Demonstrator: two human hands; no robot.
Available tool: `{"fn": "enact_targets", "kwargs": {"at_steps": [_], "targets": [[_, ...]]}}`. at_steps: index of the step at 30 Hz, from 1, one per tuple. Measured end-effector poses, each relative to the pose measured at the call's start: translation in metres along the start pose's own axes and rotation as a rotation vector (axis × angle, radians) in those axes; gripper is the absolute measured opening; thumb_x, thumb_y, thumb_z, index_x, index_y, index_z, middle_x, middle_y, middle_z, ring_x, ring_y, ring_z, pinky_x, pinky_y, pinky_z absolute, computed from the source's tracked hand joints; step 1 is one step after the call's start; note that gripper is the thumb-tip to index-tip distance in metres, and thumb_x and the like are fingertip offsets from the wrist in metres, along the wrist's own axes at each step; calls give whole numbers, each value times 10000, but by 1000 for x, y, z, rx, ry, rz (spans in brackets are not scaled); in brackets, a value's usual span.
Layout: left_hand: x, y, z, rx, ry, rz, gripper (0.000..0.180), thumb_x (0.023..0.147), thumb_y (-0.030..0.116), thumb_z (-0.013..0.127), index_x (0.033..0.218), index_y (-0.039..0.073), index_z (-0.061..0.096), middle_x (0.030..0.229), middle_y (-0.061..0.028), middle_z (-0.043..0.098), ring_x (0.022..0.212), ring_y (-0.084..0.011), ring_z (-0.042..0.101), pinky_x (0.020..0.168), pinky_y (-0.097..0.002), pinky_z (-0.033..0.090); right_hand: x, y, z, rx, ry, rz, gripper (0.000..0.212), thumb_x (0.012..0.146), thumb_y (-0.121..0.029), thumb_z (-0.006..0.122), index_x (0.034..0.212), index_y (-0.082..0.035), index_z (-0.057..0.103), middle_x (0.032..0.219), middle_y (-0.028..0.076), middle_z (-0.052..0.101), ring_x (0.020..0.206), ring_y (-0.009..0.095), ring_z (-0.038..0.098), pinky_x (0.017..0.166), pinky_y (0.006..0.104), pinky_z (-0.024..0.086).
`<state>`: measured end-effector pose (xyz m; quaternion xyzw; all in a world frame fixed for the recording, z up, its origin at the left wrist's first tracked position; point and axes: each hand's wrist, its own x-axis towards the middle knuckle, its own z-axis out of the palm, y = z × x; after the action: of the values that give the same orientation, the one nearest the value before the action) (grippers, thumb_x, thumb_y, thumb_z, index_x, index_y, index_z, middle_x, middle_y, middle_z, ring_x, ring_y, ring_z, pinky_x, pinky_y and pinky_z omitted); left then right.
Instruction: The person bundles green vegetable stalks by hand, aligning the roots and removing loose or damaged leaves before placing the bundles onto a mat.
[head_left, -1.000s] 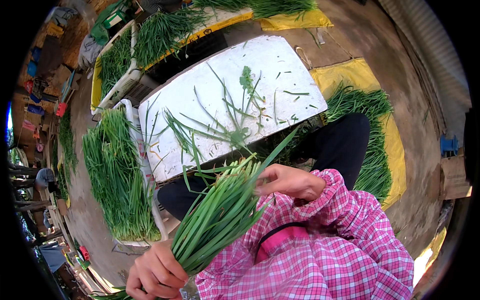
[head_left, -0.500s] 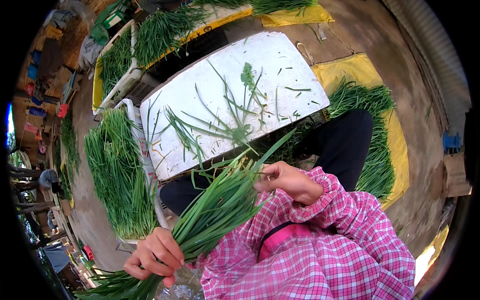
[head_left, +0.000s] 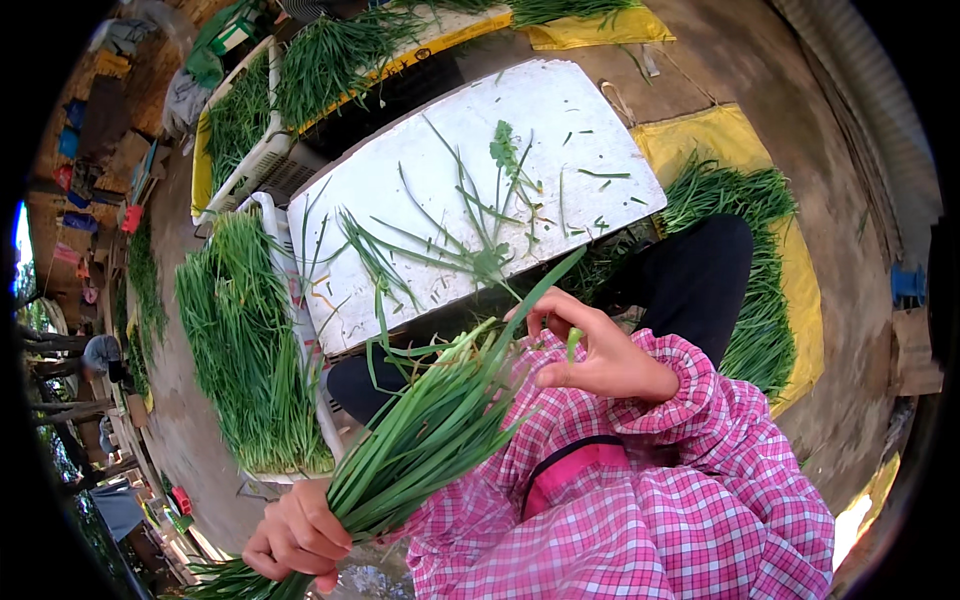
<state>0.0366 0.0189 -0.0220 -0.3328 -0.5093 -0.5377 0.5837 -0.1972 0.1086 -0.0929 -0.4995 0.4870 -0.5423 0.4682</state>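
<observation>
Left hand [head_left: 296,535] gripping chive bunch [head_left: 425,440], right hand [head_left: 590,350] pinching one leaf [head_left: 573,342], white board [head_left: 470,190] beyond

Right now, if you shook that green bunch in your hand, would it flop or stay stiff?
Probably floppy at the tips: the bunch of green stalks fans out loosely away from the left hand, and a few leaves already bend over. It looks light, since one hand holds it up. Loose stalks might slip out where the right hand picks at them.
</observation>
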Motion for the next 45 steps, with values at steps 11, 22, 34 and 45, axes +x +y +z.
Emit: {"fn": "enact_targets", "kwargs": {"at_steps": [11, 22, 34, 45], "targets": [[-6, -5, 0, 51, 76, -16, 379, 669, -4, 658, 727, 104, 299, 528, -49, 508, 435, -138, 498, 456, -245, 451, 1, 24, -1, 404, 243, 264, 194, 839, -158, 502, 736, -1, 552, 659, -12, 461, 627, 58, 389, 594, 196, 313], [-13, -18, -2, 146, -8, -176, 382, 710, 37, 643, 750, 109, 269, 591, -56, 526, 486, -151, 510, 473, -258, 459, 1, 49, -12, 399, 552, 385, 178, 832, -134, 506, 726, 1, 556, 674, 11, 511, 605, 67, 392, 577, 207, 306], [-19, 10, 21, 220, 192, 105, 384, 698, 66, 664, 762, 110, 289, 586, -35, 532, 488, -190, 526, 476, -273, 459, -26, 110, -68, 423, 1053, 399, 237, 829, -152, 521, 631, -23, 511, 586, -8, 457, 545, 61, 355, 545, 214, 285], [-1, -4, 23, -1, -42, -6, 266, 653, -23, 604, 702, 136, 395, 520, 25, 457, 419, -59, 410, 436, -214, 342, -21, 17, -44, -653, -130, 32, 522, 671, -189, 661, 1124, -46, 444, 1076, 131, 480, 1013, 277, 428, 863, 365, 309]]}}
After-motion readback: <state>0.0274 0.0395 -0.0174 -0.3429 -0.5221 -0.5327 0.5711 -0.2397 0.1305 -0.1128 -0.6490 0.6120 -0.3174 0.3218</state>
